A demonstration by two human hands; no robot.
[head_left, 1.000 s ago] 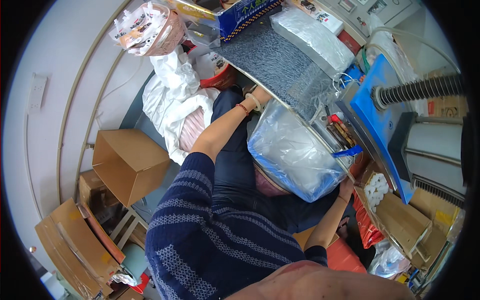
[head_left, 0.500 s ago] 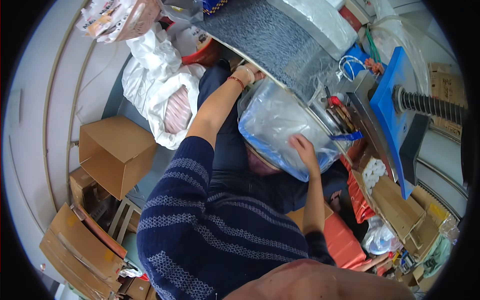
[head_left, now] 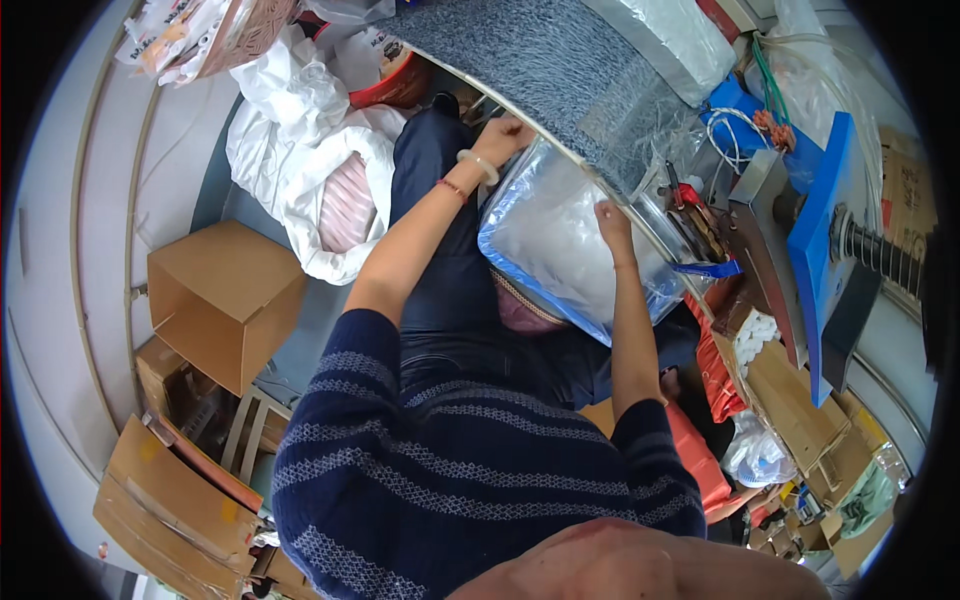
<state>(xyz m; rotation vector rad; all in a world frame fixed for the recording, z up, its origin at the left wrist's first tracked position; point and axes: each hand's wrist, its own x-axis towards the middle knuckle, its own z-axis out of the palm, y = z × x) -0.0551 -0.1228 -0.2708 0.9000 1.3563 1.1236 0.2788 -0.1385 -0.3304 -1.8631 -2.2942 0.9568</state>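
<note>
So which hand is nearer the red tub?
Left. The left hand is by the table edge, right of the red tub; the right hand is farther right, over the clear plastic.

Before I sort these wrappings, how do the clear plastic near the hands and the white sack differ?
The clear plastic is translucent, edged in blue; the white sack is opaque. The clear plastic is spread out; the white sack is bunched, its mouth open on something pink. Both look thin and flexible.
</note>
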